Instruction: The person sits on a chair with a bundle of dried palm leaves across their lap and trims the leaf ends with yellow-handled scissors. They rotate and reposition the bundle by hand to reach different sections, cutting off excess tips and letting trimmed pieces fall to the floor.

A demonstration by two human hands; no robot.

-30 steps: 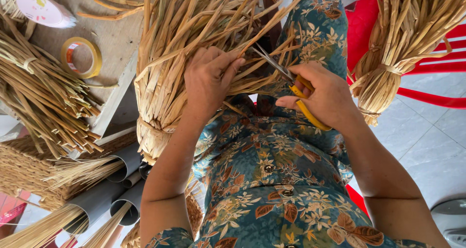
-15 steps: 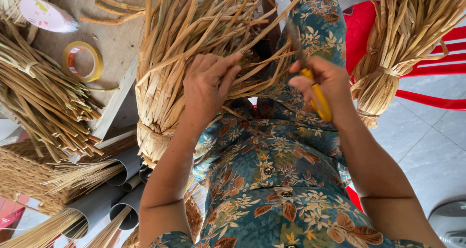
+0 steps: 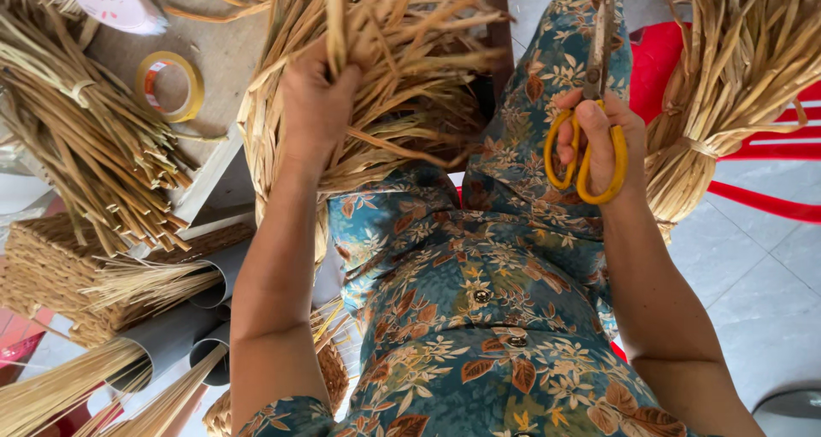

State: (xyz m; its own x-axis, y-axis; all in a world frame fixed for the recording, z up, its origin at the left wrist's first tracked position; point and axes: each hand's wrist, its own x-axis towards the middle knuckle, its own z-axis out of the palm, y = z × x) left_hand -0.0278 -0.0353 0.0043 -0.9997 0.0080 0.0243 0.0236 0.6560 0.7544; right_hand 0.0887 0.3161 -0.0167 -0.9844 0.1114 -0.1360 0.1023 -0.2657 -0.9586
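Note:
My left hand (image 3: 315, 103) is closed around a tuft of dry straw strands at the top of a big tied straw bundle (image 3: 385, 95) that leans against my lap. My right hand (image 3: 599, 142) grips yellow-handled scissors (image 3: 590, 121), blades shut and pointing up, held off to the right of the bundle above my knee. I wear a blue floral garment (image 3: 479, 317) that fills the lower middle of the view.
Another tied straw bundle (image 3: 735, 86) rests on a red plastic chair (image 3: 770, 146) at right. At left lie a bundle of cut reeds (image 3: 85, 146), a tape roll (image 3: 171, 86), grey tubes holding thin fibres (image 3: 171, 334) and a woven basket (image 3: 43, 274).
My left hand has moved up the bundle and closed on a tuft of strands. My right hand has pulled the scissors away to the right and turned them upright, blades shut.

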